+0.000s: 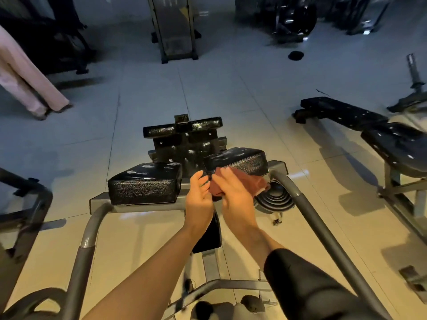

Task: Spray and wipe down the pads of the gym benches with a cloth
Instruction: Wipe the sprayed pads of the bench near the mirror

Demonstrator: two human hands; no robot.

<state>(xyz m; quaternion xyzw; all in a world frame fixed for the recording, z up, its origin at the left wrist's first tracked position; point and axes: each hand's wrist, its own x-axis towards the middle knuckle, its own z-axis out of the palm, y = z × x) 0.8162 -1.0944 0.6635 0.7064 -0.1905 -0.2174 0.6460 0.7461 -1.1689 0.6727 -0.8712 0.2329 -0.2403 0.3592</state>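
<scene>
Holding: reddish cloth point(233, 184) is gathered between left hand point(199, 196) and right hand point(235, 192) at frame centre, both clasped on it, likely for refolding | right pad point(238, 159) just above, touching cloth edge; left pad point(144, 181) alongside | grey handles point(298, 197) flank the reach | flat bench point(360, 121) right | no spray bottle seen.

No legible text or labels.
</scene>
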